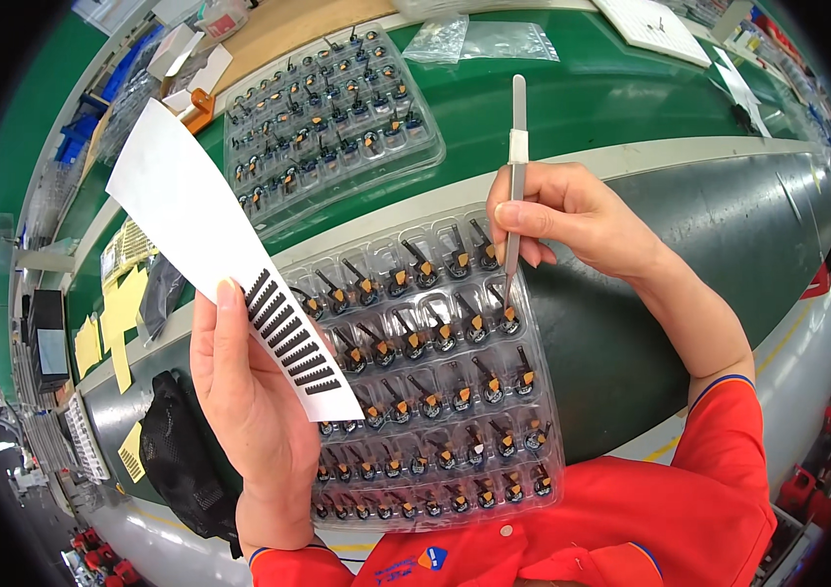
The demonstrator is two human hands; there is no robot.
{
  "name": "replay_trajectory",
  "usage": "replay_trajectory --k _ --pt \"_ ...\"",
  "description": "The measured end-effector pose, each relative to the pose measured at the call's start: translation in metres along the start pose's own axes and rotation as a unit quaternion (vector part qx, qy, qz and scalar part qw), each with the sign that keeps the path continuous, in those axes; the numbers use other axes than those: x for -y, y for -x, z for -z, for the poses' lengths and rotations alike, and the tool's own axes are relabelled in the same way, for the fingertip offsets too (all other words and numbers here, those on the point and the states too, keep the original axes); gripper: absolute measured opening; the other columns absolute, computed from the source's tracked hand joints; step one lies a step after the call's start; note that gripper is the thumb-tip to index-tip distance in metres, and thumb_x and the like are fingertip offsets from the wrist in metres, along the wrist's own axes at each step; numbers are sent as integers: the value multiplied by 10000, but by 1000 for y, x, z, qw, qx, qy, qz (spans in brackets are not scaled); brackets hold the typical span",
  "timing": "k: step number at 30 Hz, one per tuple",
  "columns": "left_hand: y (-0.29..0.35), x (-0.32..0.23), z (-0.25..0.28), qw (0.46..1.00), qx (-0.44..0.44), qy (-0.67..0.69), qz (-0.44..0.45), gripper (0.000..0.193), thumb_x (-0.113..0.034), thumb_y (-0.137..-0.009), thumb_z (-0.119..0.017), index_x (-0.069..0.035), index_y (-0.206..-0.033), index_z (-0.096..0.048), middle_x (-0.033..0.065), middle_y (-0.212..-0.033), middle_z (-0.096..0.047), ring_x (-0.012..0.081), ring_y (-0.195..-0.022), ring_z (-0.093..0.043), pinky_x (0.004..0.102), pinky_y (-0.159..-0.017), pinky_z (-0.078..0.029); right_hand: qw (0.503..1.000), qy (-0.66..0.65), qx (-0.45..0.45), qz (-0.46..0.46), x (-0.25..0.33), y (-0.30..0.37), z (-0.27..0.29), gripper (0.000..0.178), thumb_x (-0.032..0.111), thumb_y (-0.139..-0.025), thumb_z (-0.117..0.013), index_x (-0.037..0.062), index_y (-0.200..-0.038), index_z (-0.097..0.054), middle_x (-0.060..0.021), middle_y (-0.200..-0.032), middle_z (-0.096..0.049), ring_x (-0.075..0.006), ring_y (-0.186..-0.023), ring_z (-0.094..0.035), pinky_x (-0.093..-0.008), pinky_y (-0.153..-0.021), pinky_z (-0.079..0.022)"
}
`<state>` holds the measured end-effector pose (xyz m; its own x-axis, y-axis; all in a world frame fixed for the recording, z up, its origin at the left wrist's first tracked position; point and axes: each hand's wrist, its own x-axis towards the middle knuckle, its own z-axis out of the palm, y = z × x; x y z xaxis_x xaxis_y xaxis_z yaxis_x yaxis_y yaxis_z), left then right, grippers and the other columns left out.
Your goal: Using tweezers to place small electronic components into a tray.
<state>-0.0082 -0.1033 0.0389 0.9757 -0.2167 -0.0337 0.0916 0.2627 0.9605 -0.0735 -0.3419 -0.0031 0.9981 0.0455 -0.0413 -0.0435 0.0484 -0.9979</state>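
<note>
Pinched in my left hand point(249, 391) is a white backing sheet point(190, 186) with a row of black toothed sticker strips point(283, 328) along its lower part. My right hand point(567, 215) grips a pair of metal tweezers point(516, 181), tips pointing down at a small part in the upper right of a clear plastic tray point(543, 391). Rows of small black round parts point(461, 393) with tails and orange-tan patches sit in the tray's pockets. The sheet hides some of the tray's left side. Whether the tweezer tips touch the part, I cannot tell.
Beyond the dark conveyor belt point(690, 254), a second clear tray point(425, 147) of similar parts rests on the green bench point(611, 98). Clear bags point(494, 41) and a white foam tray point(650, 27) lie farther back. At left are yellow sheets point(122, 308) and a black mesh bag point(181, 460).
</note>
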Motion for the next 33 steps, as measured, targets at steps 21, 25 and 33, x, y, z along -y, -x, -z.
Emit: replay_trajectory --k 21,25,33 --pt "-7 7 3 999 -39 11 12 306 -172 -972 -412 24 -1193 -489 38 -750 -538 90 -551 -475 195 -458 -360 999 -32 42 -15 -11 -7 8 197 208 -893 -561 22 -832 -580 -48 -747 -611 -51 -559 -423 -188 -503 -330" --pt "-11 10 11 999 -24 24 9 298 -163 -967 -423 21 -1191 -493 42 -757 -550 88 -555 -483 198 -467 -374 996 -75 44 -20 -14 -10 12 201 207 -894 -557 18 -828 -582 -53 -748 -614 -48 -545 -417 -188 -493 -326" --pt "-14 13 25 996 54 68 25 253 -129 -950 -464 9 -1152 -526 60 -987 -639 77 -824 -617 201 -719 -494 999 -37 35 -11 -6 -9 11 194 198 -883 -566 22 -804 -587 -54 -733 -615 -48 -536 -414 -188 -483 -317"
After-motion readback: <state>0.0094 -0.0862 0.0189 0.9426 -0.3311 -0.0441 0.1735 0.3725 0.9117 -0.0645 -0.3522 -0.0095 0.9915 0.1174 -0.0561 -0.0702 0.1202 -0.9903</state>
